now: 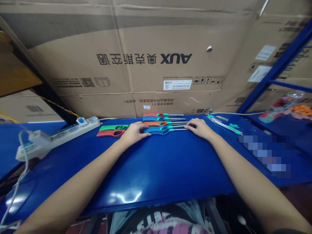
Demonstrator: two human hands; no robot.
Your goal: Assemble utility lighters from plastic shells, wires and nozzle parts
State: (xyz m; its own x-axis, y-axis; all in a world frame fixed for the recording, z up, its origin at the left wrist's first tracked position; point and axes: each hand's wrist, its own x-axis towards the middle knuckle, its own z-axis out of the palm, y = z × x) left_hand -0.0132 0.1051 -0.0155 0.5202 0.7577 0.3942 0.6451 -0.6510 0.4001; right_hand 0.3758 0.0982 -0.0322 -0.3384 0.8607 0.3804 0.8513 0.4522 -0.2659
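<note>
1. The left hand (133, 133) is at the handle end of the front blue lighter (157, 130), thumb on the near side and fingers on the far side; its grip is clamped on that handle.
2. The right hand (200, 129) is at the metal tips of the nearer lighters in the row. Thumb and fingertips are close to each other, but whether they are pinched on a tip cannot be told.
3. The row lies on the blue desk (170, 169) between the hands, metal tips to the right. Behind the front one are an orange lighter (149, 123), a rear blue lighter (151, 119) and, farthest back, a red lighter (151, 114).
4. Left of the row lie a green lighter (109, 127) and, just nearer, another red one, their right ends by the left hand.
5. Metal rods (223, 124) with teal ends lie right of the right hand.
6. A white power strip (62, 135) is at the left; a printed carton (136, 35) stands behind.
</note>
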